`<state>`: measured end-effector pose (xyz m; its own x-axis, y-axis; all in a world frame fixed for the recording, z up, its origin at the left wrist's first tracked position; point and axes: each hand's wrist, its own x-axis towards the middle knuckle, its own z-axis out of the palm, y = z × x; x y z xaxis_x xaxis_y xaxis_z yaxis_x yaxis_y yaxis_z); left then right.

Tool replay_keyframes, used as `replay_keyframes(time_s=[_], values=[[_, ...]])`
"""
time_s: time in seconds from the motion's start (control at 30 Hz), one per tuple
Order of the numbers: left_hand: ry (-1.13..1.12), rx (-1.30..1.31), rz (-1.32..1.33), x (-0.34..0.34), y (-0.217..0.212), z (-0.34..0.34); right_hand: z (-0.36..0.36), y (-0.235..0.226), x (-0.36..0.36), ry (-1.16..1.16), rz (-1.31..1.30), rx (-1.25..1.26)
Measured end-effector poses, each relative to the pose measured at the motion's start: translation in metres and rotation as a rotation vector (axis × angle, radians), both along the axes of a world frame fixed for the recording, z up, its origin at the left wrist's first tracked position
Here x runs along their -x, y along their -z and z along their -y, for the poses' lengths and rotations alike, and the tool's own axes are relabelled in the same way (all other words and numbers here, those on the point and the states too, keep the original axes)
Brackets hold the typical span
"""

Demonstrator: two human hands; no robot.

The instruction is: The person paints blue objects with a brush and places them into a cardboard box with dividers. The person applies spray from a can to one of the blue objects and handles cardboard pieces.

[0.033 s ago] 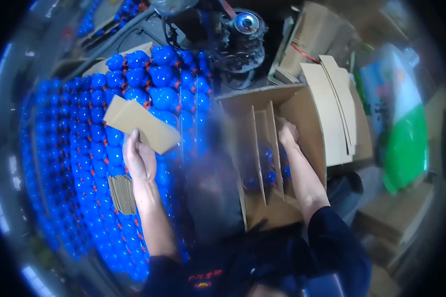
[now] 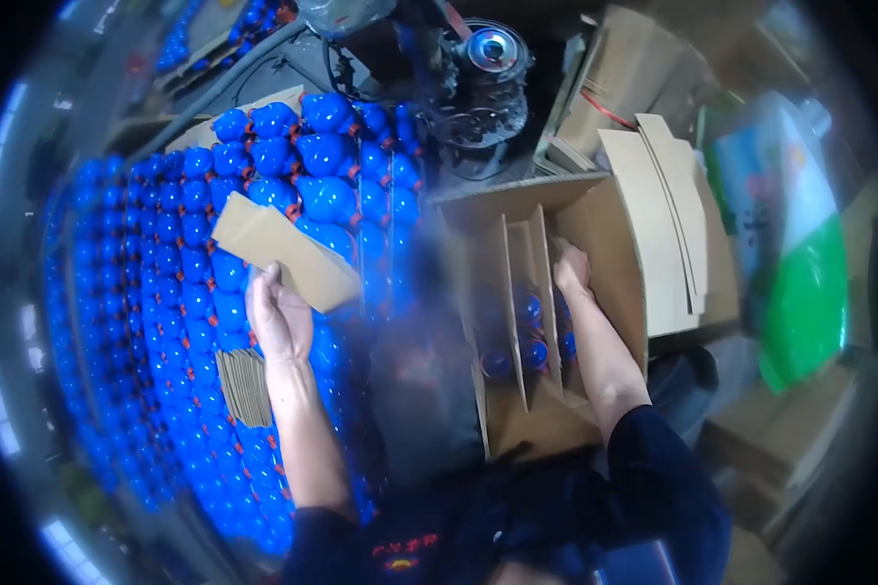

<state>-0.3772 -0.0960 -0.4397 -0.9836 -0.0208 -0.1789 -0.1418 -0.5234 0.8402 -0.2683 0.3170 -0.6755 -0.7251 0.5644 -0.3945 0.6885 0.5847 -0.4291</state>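
Note:
My left hand [image 2: 281, 317] is closed on a few flat cardboard strips [image 2: 288, 252], its thumb on their near edge, above rows of glossy blue balls [image 2: 327, 200] with red parts between them. My right hand [image 2: 570, 268] reaches down into an open cardboard box [image 2: 590, 219], right of two upright cardboard dividers [image 2: 519, 292]. Its fingers look curled, and whatever they may grip is hidden. Several blue balls [image 2: 532, 353] lie low in the box between the dividers. A stack of cardboard strips [image 2: 244, 388] rests on the blue balls beside my left forearm.
Long cardboard sheets [image 2: 658, 229] lean over the box's right side. Beyond them is a green and white plastic bag [image 2: 800, 292]. A grimy round metal device [image 2: 493, 51] stands behind the box. More cardboard [image 2: 785, 419] is stacked at the right.
The whole view has shifted slightly. Both hands keep nearly the same places and grips.

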Motion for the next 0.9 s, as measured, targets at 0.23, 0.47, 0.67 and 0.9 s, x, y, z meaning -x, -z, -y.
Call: replay_keyframes(time_s=[0.23,0.47,0.67,0.9], values=[[0.910,-0.862,0.053,0.119,0.110,-0.039,0.003,0.088,0.002,-0.187,0.191,-0.029],[0.008,-0.627,0.549,0.232,0.112,-0.151,-0.008,0.059,0.004,-0.143,-0.125,-0.052],[-0.205,-0.267,0.319,0.253,0.099,-0.134,0.020,-0.071,0.014,-0.002,-0.466,0.035],[0.441,-0.821,-0.115,0.157,0.065,-0.085,0.053,-0.179,0.041,0.034,-0.912,0.244]])
